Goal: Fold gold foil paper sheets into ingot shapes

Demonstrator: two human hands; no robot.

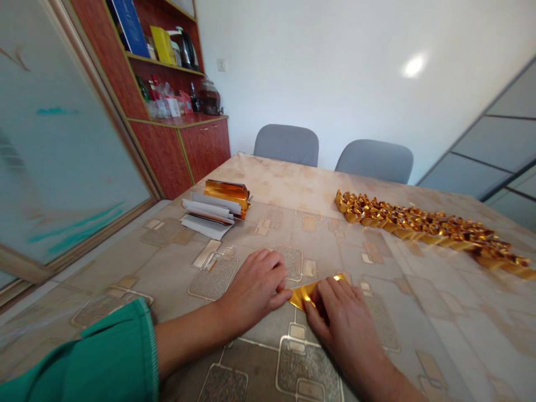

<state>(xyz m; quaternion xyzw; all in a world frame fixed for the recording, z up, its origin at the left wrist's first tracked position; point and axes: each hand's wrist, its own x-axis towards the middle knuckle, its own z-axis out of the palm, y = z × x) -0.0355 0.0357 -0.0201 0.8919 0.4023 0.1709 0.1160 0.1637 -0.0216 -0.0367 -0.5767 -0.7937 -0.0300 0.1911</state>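
- 1 corner of the gold foil piece is pinched in the left hand; the right hand grips its other end.
- Foil sits on or just above the table, seemingly part-folded.
- Beyond, left: stacked sheets, apparently unworked.
- Farther right: many shaped gold pieces, apparently done.

The person's left forearm, bare below a green sleeve, slants in from the left of the bench's near edge. The left hand is knuckles up, its fingers curled, thumb pointing toward the right hand. That one lies just beside it, palm down, fingers bent, its bare wrist angled toward the near right corner.
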